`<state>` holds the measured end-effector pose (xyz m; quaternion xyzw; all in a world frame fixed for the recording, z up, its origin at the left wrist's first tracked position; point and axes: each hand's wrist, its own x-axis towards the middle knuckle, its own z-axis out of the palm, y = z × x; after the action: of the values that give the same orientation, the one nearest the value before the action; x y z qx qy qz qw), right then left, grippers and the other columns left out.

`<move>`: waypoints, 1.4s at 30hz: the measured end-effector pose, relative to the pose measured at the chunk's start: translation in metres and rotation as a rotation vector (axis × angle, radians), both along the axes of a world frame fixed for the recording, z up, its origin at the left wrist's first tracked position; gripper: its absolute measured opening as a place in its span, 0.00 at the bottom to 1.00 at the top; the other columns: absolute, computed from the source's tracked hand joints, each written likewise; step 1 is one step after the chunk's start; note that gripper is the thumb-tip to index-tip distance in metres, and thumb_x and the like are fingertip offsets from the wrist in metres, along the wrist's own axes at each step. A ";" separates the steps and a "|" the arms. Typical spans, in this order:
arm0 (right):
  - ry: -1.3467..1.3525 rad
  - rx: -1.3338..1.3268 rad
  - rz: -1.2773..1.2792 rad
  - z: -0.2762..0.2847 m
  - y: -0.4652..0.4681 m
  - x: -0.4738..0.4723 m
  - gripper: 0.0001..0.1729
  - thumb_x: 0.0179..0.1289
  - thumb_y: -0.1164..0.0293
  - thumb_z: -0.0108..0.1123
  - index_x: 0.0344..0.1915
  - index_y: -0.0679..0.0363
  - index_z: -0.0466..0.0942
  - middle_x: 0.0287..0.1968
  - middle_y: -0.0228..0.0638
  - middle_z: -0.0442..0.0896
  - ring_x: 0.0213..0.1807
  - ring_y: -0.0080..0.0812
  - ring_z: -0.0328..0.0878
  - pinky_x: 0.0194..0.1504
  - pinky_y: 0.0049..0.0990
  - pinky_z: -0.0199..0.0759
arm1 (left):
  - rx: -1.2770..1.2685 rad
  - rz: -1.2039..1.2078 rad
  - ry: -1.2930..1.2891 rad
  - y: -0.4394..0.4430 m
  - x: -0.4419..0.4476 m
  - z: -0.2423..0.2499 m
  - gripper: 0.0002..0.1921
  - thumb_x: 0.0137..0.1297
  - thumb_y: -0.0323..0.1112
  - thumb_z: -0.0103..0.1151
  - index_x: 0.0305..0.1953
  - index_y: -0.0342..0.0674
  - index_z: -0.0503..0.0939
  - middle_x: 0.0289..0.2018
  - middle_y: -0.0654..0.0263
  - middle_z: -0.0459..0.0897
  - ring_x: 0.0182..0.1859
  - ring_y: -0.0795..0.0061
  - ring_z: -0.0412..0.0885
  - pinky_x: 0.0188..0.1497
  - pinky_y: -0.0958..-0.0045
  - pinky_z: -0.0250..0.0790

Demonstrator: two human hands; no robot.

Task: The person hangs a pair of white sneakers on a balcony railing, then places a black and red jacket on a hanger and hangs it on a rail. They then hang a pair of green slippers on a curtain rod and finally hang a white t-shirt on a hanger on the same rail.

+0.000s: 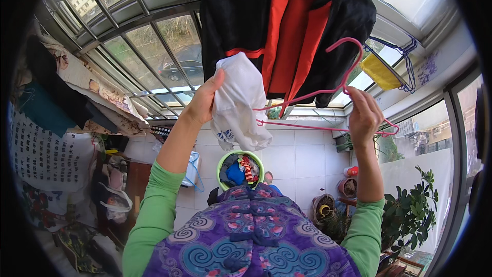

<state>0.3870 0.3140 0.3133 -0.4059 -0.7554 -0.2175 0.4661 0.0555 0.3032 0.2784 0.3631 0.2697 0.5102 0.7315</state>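
Note:
My left hand point(207, 98) grips a bunched white cloth garment point(240, 100) that bears some dark print near its lower edge. Between thumb and fingers, my right hand point(365, 113) pinches a pink clothes hanger point(353, 65) just below its hook. One end of the hanger reaches into the white garment; that end is hidden by the fabric. Just beyond both hands hangs a black jacket with red lining point(296, 38). Below, a green basket point(220, 169) on the floor holds crumpled clothes point(235, 171) in grey, blue and striped red.
Barred windows point(153, 27) run along the front. Patterned fabric point(103, 96) and dark clothes hang at the left. A yellow cloth point(380, 71) and blue hangers point(411, 61) hang at the right. Potted plants point(411, 207) stand at the lower right. A blue hanger point(198, 173) lies left of the basket.

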 end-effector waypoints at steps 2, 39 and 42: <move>-0.014 0.026 0.027 -0.006 -0.006 -0.026 0.15 0.42 0.86 0.57 0.31 0.59 0.80 0.27 0.34 0.81 0.25 0.31 0.78 0.27 0.26 0.70 | 0.019 -0.051 0.031 -0.012 0.001 0.016 0.29 0.65 0.56 0.43 0.56 0.36 0.64 0.46 0.61 0.77 0.47 0.71 0.78 0.48 0.70 0.72; 0.613 -1.531 1.082 -0.190 -0.002 -0.232 0.33 0.58 0.56 0.58 0.57 0.64 0.64 0.53 0.41 0.71 0.52 0.28 0.69 0.52 0.27 0.64 | 1.399 0.288 1.201 -0.063 -0.045 0.144 0.06 0.54 0.26 0.60 0.26 0.29 0.75 0.16 0.60 0.71 0.17 0.69 0.69 0.20 0.72 0.57; 0.671 -1.674 1.003 -0.185 -0.002 -0.233 0.24 0.60 0.60 0.57 0.50 0.65 0.70 0.40 0.37 0.78 0.42 0.26 0.75 0.46 0.24 0.68 | 1.344 0.296 1.164 -0.061 -0.063 0.138 0.10 0.54 0.32 0.61 0.25 0.30 0.75 0.15 0.63 0.69 0.16 0.73 0.66 0.19 0.74 0.54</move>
<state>0.1541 0.3118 0.1279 -0.2786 -0.5783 0.7220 0.2583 -0.0071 0.2421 0.4161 0.8766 0.2861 0.3848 0.0393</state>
